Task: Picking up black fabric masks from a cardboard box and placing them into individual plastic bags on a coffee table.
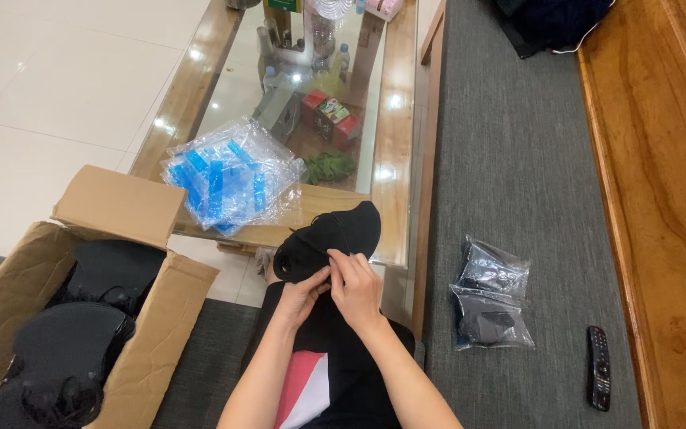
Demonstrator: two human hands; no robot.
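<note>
From the head view, I have a black shoe (331,238) up in front of me, just above my lap, near the middle of the picture. Its toe points toward one o'clock and its opening faces me, so I can get at the laces without bending. My left hand (305,292) comes up from seven o'clock and my right hand (355,286) from five o'clock; they meet at the near edge of the shoe. The fingertips of both hands are pressed together in small pinches on what looks like a thin black lace or tag at the shoe's opening, though it is too fine for me to tell which. The other fingers curl in loosely underneath, steadying the shoe.

The shoe is black all over, soft-looking, low-cut, with a rounded toe and thin laces trailing off its left side.

At eight o'clock an open cardboard box (144,334) sits within reach of my left arm, holding more black shoes (73,342). At eleven o'clock a heap of clear bags with blue strips (228,175) lies on the glass-topped table (398,103). At three o'clock two filled clear bags (490,306) lie on the grey cushion (510,159), and a black remote (598,367) lies beyond them at four o'clock.
</note>
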